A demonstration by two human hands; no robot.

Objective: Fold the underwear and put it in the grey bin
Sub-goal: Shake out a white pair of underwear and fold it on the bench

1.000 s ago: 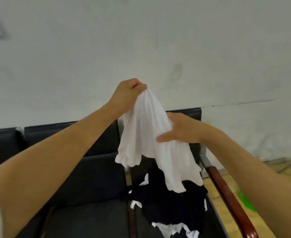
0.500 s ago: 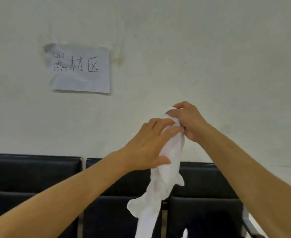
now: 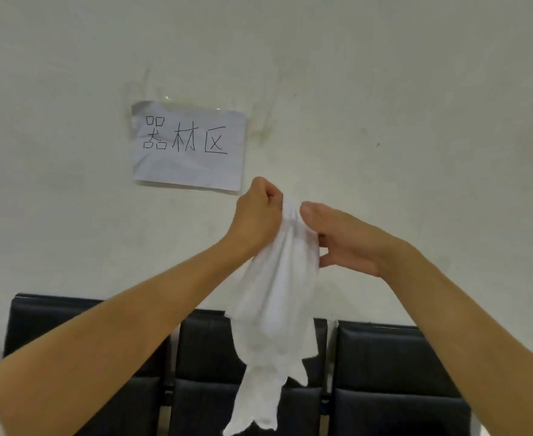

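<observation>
A row of black seats [image 3: 391, 366] lines the wall below a paper sign [image 3: 189, 146]. White underwear [image 3: 274, 309] hangs in front of the seats, bunched at its top. The left hand [image 3: 255, 218], fingers curled, grips that top; the right hand [image 3: 340, 240] pinches it just beside.

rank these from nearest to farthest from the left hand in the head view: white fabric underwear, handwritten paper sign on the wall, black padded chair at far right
1. White fabric underwear: gripped by the left hand at its top edge.
2. Handwritten paper sign: on the wall, just up and left of that hand.
3. Black padded chair at far right: low and to the right, beyond the right hand.
</observation>
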